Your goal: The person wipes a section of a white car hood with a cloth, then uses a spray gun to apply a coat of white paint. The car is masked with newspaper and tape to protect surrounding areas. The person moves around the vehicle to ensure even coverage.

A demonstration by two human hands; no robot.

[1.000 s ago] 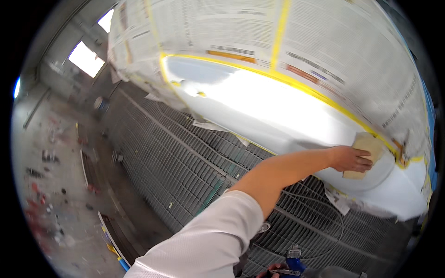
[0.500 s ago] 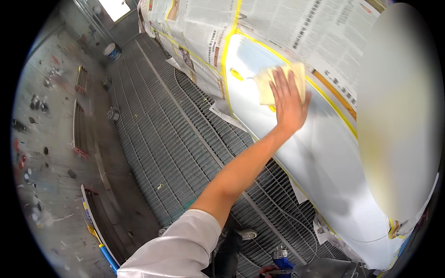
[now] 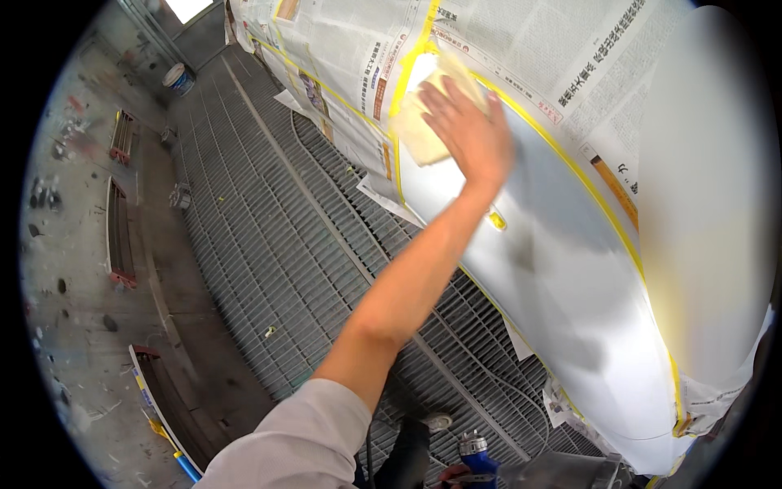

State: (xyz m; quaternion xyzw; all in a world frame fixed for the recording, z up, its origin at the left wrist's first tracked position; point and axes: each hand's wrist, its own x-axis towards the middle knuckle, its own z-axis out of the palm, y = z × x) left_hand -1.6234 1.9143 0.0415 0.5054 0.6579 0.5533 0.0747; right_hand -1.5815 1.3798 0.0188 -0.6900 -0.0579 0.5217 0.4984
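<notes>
My left hand, arm stretched out, presses a pale yellow tack cloth flat against the upper end of a long, curved car body panel. The panel is glossy white and light grey, edged with yellow masking tape. A small taped spot shows just below my wrist. Low in the picture, my right hand, mostly cut off by the lower edge, is closed around a blue spray gun with a silver cap and a greyish cup.
Newspaper sheets cover the body around the panel. A slatted metal grating forms the floor, with a hose lying over it. Along the paint-spotted left wall are louvred vents. A bucket stands far left.
My left hand has slid the tack cloth up and left along the panel, uncovering the lower taped spot. The spray gun has shifted slightly left in view.
</notes>
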